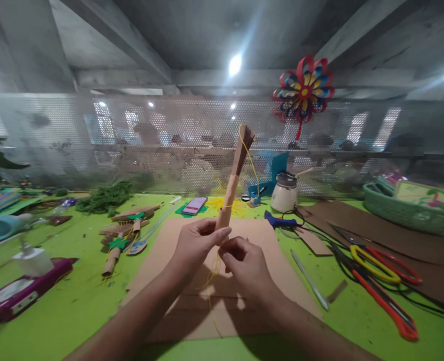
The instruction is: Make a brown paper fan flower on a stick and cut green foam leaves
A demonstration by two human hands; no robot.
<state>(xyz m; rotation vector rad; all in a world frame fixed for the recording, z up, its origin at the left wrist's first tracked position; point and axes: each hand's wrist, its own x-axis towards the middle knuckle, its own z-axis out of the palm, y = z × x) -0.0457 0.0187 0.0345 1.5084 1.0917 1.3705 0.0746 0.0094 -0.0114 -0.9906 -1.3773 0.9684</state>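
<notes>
Head view. You hold the cardboard stick (231, 193) upright and slightly tilted, above the cardboard sheet (165, 260) on the bench (90, 316). Your left hand (203, 241) is closed round the stick's lower part, thumb along its front; your right hand (244, 258) is drawn into a pinch at its lower end, apparently on the yellow string (214, 268), though the fingers partly hide what lies between them. The stick should prove light and fairly stiff, its dark fringed top easier to crush: grip the plain shaft. The string, limp and thin, would readily snag; it loops beside the fringe and trails over the sheet. To your right lie a metallic pen-like tool (309, 279), scissors (376, 264) and a red-handled tool (389, 308), beside rather than beneath your working space.
</notes>
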